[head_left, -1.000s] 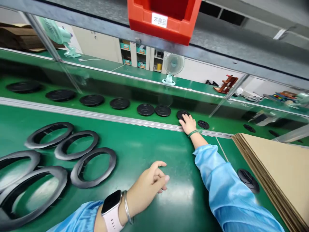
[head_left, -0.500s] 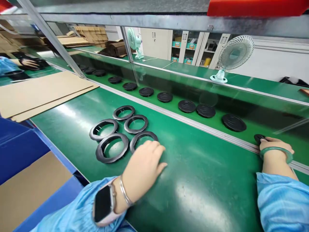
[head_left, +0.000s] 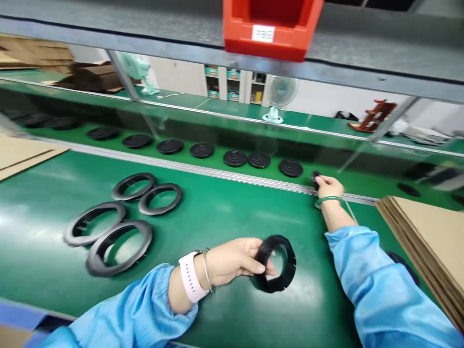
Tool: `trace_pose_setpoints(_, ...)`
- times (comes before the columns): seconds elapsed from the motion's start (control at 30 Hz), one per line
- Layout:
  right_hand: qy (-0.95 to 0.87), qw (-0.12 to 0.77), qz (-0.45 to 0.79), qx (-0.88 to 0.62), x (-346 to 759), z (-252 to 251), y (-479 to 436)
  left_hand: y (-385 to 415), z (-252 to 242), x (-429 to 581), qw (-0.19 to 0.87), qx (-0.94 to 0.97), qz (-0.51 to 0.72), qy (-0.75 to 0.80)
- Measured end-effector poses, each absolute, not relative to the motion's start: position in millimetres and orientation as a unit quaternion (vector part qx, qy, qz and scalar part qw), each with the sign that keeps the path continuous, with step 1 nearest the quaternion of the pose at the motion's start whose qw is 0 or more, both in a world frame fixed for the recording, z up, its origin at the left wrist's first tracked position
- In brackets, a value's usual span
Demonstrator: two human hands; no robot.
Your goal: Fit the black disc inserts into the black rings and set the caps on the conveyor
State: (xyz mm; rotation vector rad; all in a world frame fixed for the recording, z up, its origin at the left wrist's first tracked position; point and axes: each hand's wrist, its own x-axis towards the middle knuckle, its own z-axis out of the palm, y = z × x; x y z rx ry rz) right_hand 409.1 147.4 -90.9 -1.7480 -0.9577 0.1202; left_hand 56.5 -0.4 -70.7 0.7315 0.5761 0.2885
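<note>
My left hand grips a black plastic ring by its near side, thumb in front, holding it tilted above the green table. At the far strip beyond the metal rail, my right hand pinches a small black disc, partly hidden by the fingers. Left of my left hand, several black rings lie together on the table, among them a front ring and a back ring. A row of flat black discs runs along the green strip; one disc lies just left of my right hand.
Stacked cardboard sheets stand at the right, beside my right sleeve, with another dark ring partly hidden there. More cardboard lies at the left. A red bin sits on the metal shelf overhead. Two fans, one pale green, stand behind the clear panel.
My left hand has taken one ring from the group, lifted it and moved right with it. The right hand still holds its disc at the strip. The view has turned right.
</note>
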Motion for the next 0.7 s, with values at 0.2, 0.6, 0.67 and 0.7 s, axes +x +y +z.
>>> trace_pose_setpoints(0.2,-0.489,0.518,0.204,-0.671,351,-78,60,1,-89,60,0.914,0.280,0.094,0.278)
trace_pose_setpoints(0.6,-0.689,0.261,0.153,-0.659,323,-111,19,16,-82,56,0.812,0.396,0.224,0.366)
trace_pose_setpoints(0.67,-0.687,0.274,0.158,-0.654,326,-112,22,18,-78,53,0.810,0.404,0.217,0.365)
trace_pose_setpoints(0.7,-0.687,0.282,0.158,-0.651,327,-111,22,20,-77,52,0.810,0.408,0.210,0.366)
